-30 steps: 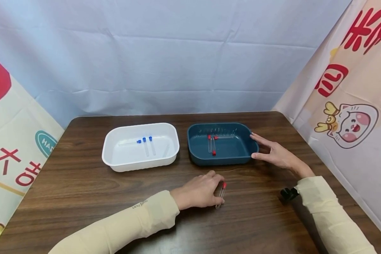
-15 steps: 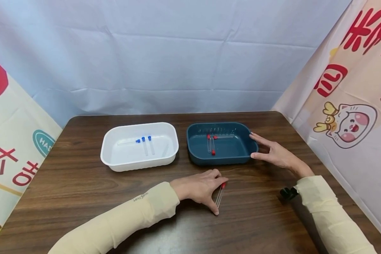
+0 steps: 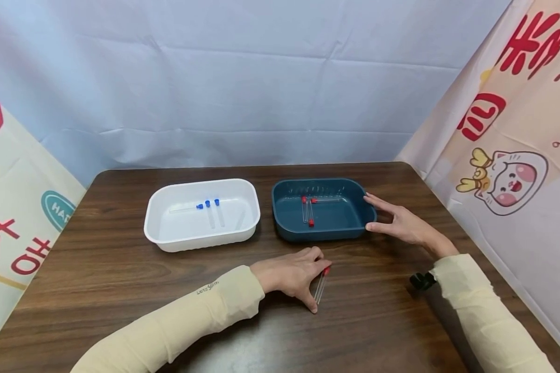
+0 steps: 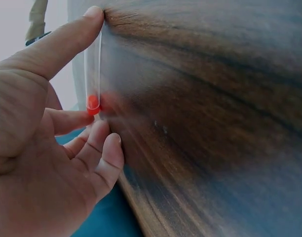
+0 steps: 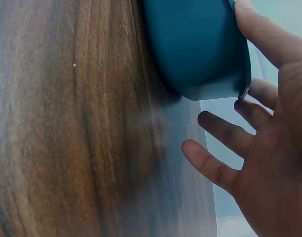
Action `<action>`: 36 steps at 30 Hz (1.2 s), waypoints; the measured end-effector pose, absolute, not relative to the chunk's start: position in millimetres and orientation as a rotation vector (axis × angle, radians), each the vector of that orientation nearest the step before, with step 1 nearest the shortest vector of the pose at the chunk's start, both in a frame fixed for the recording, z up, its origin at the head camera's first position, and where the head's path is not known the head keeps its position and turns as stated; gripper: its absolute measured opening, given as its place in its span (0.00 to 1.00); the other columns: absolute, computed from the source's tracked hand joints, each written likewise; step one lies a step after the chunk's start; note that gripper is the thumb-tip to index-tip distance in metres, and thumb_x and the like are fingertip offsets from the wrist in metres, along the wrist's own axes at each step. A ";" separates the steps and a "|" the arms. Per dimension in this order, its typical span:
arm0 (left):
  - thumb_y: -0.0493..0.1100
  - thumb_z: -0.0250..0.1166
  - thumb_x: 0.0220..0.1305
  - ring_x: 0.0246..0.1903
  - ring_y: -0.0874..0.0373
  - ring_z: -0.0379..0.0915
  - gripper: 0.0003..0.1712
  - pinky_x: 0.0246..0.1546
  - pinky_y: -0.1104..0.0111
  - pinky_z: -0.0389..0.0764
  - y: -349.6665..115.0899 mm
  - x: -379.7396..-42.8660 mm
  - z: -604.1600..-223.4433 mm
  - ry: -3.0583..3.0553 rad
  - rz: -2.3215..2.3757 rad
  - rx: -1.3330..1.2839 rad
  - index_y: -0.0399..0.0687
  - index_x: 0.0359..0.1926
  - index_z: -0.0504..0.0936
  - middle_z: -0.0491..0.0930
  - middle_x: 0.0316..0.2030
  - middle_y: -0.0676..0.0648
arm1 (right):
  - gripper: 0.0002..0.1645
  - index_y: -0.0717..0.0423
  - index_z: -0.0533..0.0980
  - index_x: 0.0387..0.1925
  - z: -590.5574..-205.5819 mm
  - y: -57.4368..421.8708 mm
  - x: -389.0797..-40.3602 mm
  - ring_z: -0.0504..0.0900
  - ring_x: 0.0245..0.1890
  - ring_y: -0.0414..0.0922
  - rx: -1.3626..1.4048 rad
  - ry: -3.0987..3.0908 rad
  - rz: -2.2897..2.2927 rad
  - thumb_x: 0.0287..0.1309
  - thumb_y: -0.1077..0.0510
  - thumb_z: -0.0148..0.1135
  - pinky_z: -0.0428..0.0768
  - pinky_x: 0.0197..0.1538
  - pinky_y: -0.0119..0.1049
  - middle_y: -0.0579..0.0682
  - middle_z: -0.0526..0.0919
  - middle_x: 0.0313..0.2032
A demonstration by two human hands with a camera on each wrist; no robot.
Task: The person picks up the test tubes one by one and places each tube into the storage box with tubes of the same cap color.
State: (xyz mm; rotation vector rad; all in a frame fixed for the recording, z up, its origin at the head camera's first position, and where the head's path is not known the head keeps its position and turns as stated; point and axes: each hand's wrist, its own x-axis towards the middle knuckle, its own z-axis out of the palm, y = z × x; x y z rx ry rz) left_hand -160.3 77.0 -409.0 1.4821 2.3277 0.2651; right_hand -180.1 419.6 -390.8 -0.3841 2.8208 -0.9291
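My left hand (image 3: pixel 291 273) is low over the table in front of the trays. Its thumb and index finger span a clear test tube (image 3: pixel 321 288) with a red cap; in the left wrist view the index finger meets the cap (image 4: pixel 93 102) and the thumb is at the far end. My right hand (image 3: pixel 403 225) rests on the right end of the dark blue tray (image 3: pixel 324 235), thumb and fingers spread along the rim. Several red-capped test tubes lie in that tray, one of them (image 3: pixel 324 200) crosswise near its back wall.
A white tray (image 3: pixel 203 242) stands left of the blue one, holding several test tubes with blue caps (image 3: pixel 217 202). A dark object (image 3: pixel 421 281) shows under the right sleeve. Curtains hang behind and beside the wooden table (image 3: pixel 364 321).
My left thumb has moved down to the tube's bottom end and the index finger to its red cap. The right hand stays on the tray rim. The head view shifts slightly.
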 end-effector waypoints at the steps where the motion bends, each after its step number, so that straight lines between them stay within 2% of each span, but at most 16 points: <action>1: 0.64 0.80 0.52 0.62 0.62 0.61 0.59 0.62 0.76 0.67 77.2 -160.2 -409.0 2.331 0.263 1.483 0.47 0.78 0.64 0.65 0.60 0.53 | 0.48 0.49 0.53 0.82 -390.5 419.5 -180.1 0.61 0.74 0.65 -0.384 2.821 -0.927 0.71 0.47 0.66 0.69 0.67 0.63 0.55 0.48 0.81; 12: 0.65 0.81 0.50 0.62 0.62 0.62 0.58 0.61 0.75 0.69 76.5 -158.3 -408.4 2.361 0.266 1.472 0.48 0.77 0.66 0.65 0.60 0.53 | 0.49 0.49 0.53 0.82 -388.3 418.9 -181.9 0.62 0.75 0.63 -0.391 2.832 -0.875 0.70 0.46 0.67 0.71 0.66 0.61 0.55 0.49 0.81; 22: 0.65 0.80 0.51 0.56 0.63 0.63 0.54 0.56 0.76 0.71 74.7 -156.5 -407.3 2.362 0.294 1.496 0.50 0.74 0.69 0.65 0.56 0.55 | 0.50 0.50 0.52 0.83 -384.5 418.1 -181.7 0.61 0.75 0.63 -0.392 2.830 -0.836 0.70 0.46 0.66 0.72 0.65 0.59 0.56 0.49 0.81; 36: 0.65 0.79 0.53 0.55 0.63 0.64 0.50 0.54 0.74 0.73 73.7 -156.1 -409.0 2.359 0.314 1.510 0.50 0.71 0.72 0.67 0.56 0.55 | 0.51 0.51 0.52 0.83 -379.9 417.4 -181.2 0.64 0.73 0.64 -0.361 2.835 -0.782 0.69 0.43 0.67 0.73 0.64 0.62 0.58 0.49 0.81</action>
